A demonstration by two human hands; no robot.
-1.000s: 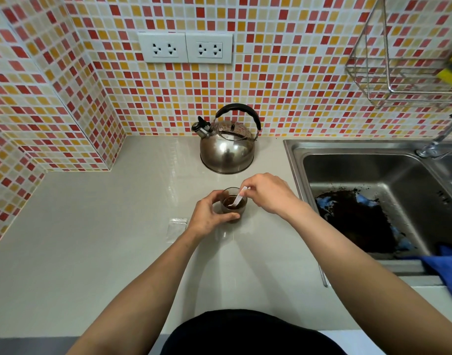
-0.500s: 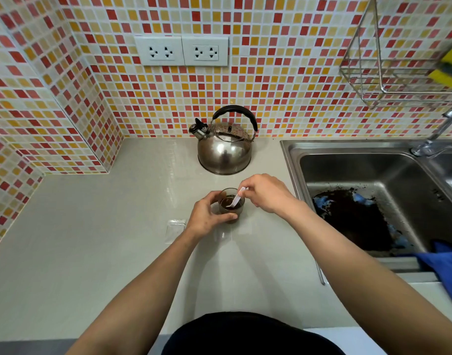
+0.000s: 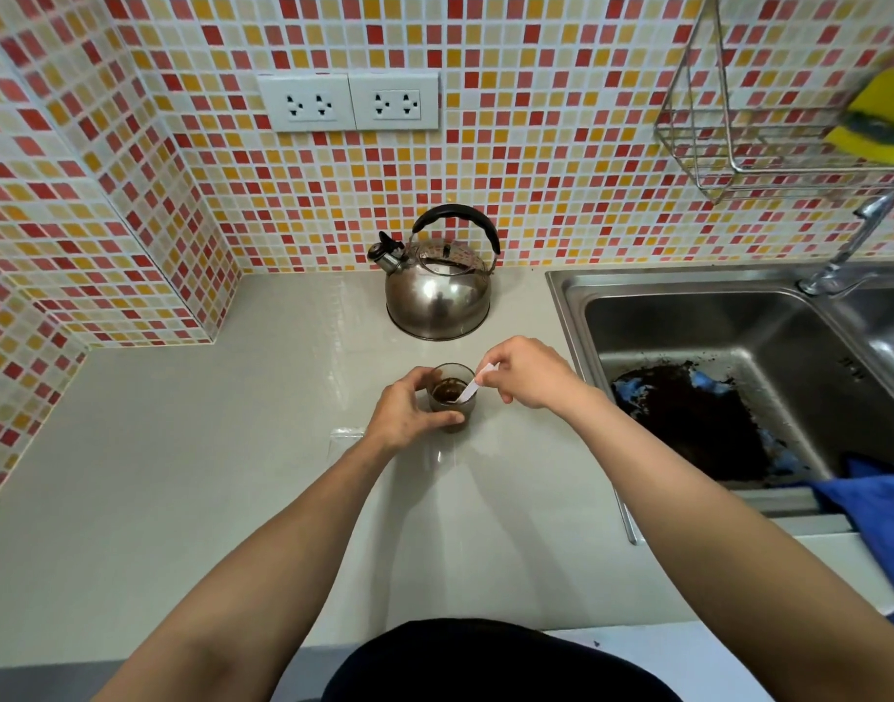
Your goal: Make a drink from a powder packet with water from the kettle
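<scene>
A small clear glass [image 3: 453,397] holding dark brown liquid stands on the grey counter [image 3: 181,473]. My left hand [image 3: 406,415] wraps around the glass from the left. My right hand [image 3: 528,372] pinches the top of a thin white stirrer [image 3: 472,387] whose lower end dips into the liquid. A steel kettle [image 3: 437,291] with a black handle sits behind the glass, near the tiled wall, spout pointing left. A flat clear packet [image 3: 346,440] lies on the counter just left of my left wrist.
A steel sink [image 3: 738,316] lies to the right, with a dark mess and blue cloth [image 3: 885,504] in it. The tap [image 3: 850,245] and a wire rack [image 3: 769,144] with a yellow sponge [image 3: 878,119] hang above. Wall sockets [image 3: 348,101] are behind the kettle.
Both hands stay at the glass; the stirrer shifts slightly inside it. The camera view has tilted a little, nothing else has moved.
</scene>
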